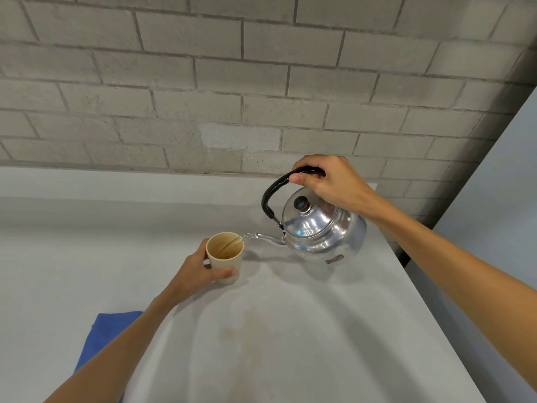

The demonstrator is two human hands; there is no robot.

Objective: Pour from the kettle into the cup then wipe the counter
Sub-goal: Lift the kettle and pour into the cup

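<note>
A shiny metal kettle (322,228) with a black handle hangs tilted to the left above the grey counter (290,330). My right hand (328,181) grips its handle from above. Its thin spout reaches the rim of a beige cup (225,257), and a clear stream runs from the spout tip into the cup. The cup stands on the counter with my left hand (197,271) wrapped around its left and front side. A blue cloth (101,341) lies flat on the counter near the front left, partly hidden under my left forearm.
A grey brick wall (232,82) rises behind the counter. The counter's right edge runs diagonally from the kettle toward the lower right, with a pale surface (499,199) beyond it. A faint yellowish stain (247,330) marks the counter in front of the cup.
</note>
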